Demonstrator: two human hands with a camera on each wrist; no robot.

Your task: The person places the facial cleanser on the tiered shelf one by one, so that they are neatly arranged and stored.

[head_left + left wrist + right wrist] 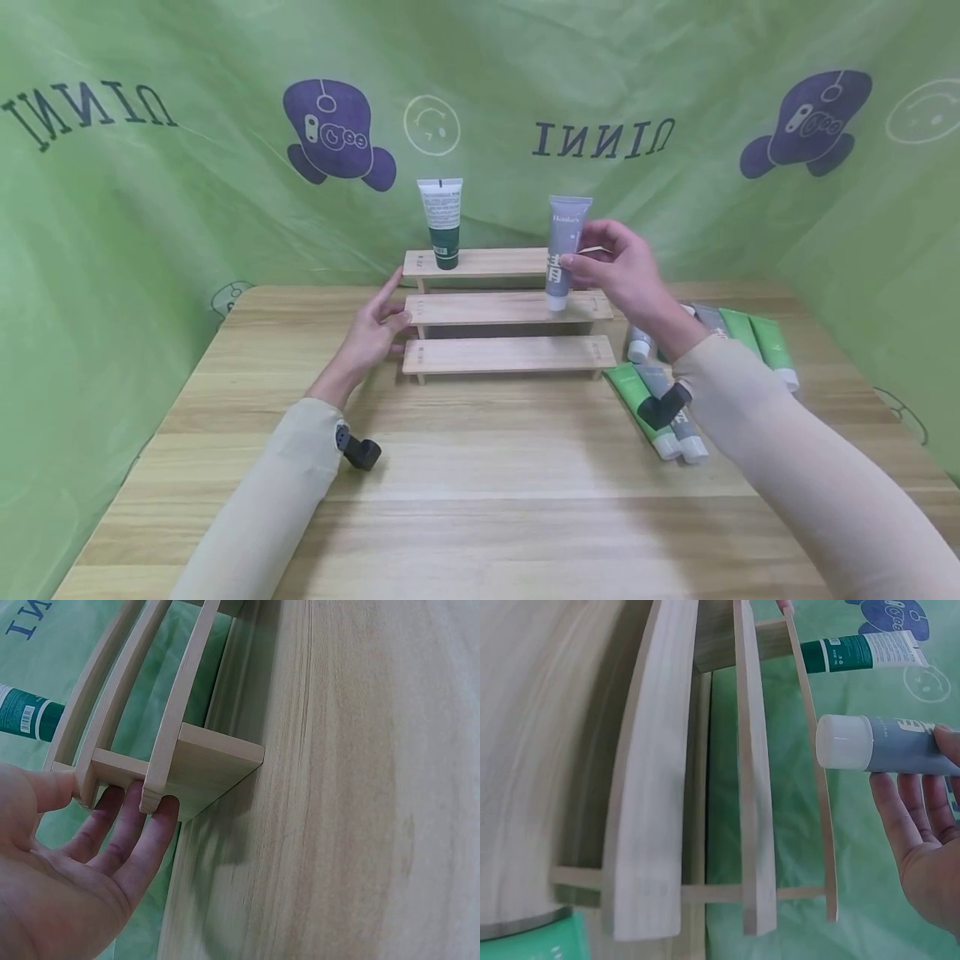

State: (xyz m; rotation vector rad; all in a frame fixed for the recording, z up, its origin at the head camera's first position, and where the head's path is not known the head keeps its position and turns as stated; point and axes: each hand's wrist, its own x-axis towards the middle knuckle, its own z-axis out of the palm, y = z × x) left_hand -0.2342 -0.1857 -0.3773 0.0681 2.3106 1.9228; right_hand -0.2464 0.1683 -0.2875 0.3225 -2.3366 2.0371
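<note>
A grey squeeze tube (566, 229) with a white cap hangs cap-down above the right part of a three-tier wooden rack (487, 310). My right hand (628, 271) pinches it between thumb and fingers; in the right wrist view the cap of the tube (847, 742) is apart from the boards. At the rack's left end, my left hand (366, 337) touches the tiers with extended fingers. The left wrist view shows its fingertips (159, 817) against the board ends. On the top tier's left side, a white and dark green tube (442, 218) stands on its cap.
To the right of the rack lie a green tube (641, 407) and a grey tube (684, 431), side by side. Behind them are several more tubes, including a green one (772, 343), partly hidden by my right forearm. A green printed cloth (495, 75) hangs behind the wooden table (480, 500).
</note>
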